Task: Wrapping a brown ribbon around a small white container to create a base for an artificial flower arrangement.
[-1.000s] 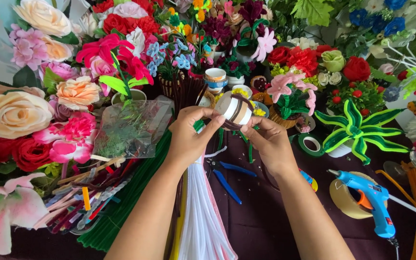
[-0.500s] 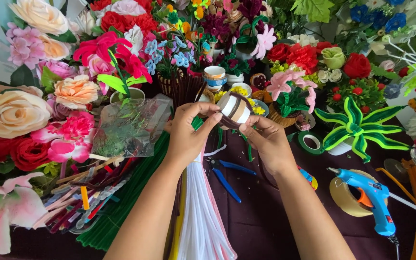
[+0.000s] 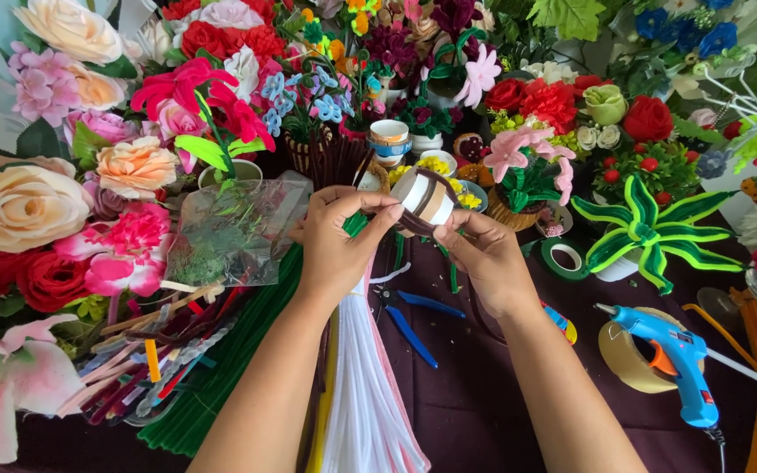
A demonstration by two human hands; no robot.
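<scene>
1. Since a second ago the hands have barely shifted; the cup is at the same height above the tabletop, tipped slightly more on its side. The work is in the same wrapping stage, judging by the brown strip hugging the cup.
2. The left hand reaches up from below, forearm raised, its fingers closed on the cup's left edge.
3. The cup, white and tan with brown bands, hangs between both hands, in front of the flowers.
4. The right hand cradles the cup from beneath, fingers pinched on its lower right side.
5. A blue glue gun lies well apart to the right.
</scene>
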